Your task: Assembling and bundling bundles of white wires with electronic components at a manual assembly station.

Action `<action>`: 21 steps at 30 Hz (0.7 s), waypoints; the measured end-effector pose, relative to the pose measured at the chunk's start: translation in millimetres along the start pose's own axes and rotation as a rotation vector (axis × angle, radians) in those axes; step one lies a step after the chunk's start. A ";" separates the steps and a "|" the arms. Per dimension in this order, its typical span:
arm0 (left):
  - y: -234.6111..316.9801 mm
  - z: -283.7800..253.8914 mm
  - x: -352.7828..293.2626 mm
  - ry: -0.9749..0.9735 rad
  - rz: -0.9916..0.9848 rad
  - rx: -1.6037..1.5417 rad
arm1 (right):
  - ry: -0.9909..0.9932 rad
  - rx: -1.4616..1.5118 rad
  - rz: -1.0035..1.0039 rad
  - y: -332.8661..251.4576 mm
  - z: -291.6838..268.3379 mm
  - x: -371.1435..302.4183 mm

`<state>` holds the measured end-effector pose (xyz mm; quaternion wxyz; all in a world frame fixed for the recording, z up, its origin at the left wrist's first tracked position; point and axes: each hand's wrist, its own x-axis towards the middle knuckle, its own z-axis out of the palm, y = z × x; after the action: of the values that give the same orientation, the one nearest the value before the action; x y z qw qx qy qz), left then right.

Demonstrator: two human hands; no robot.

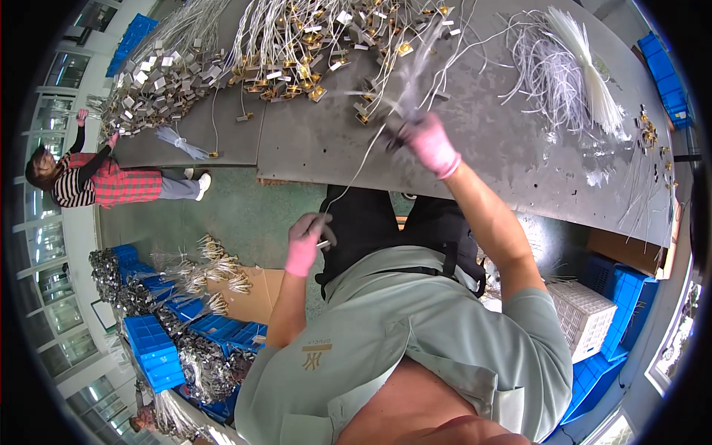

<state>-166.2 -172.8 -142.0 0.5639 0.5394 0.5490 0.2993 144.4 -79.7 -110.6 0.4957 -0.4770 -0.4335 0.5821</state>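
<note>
My left hand (pixel 305 241), in a pink and grey glove, is closed around a white wire (pixel 361 165) in front of my lap. A small pale piece (pixel 322 244) shows at its fingers. The wire runs up to my right hand (pixel 426 144), gloved alike, over the table's near edge. That hand is closed on a bundle of clear plastic strips (pixel 412 81), smeared by motion; its fingertips are blurred. Just beyond lie many white wires (pixel 278 33) ending in small brass-coloured and silver metal parts (pixel 304 70).
On the grey table (pixel 319 148), a bundle of white plastic ties (pixel 586 74) lies right beside loose strips (pixel 530 70). A heap of silver parts (pixel 159 81) is at left, near a co-worker in a plaid apron (pixel 126 182). Blue crates (pixel 153 352) and a white basket (pixel 581 315) flank me.
</note>
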 end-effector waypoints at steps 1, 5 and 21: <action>2.3 5.1 7.2 0.009 -0.001 -0.001 | 0.109 -0.207 -0.187 2.3 -28.0 13.1; 11.9 20.5 31.9 0.018 0.013 -0.087 | 0.296 0.135 -0.188 -49.1 -35.1 13.5; 88.0 116.8 136.5 -0.265 0.260 -0.256 | 0.248 -0.017 -0.025 -53.2 -34.0 -2.0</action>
<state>-4.0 -57.5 -121.6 0.6515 0.5642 0.3536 0.3635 186.7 -73.5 -64.1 0.5487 -0.5440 -0.3797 0.5088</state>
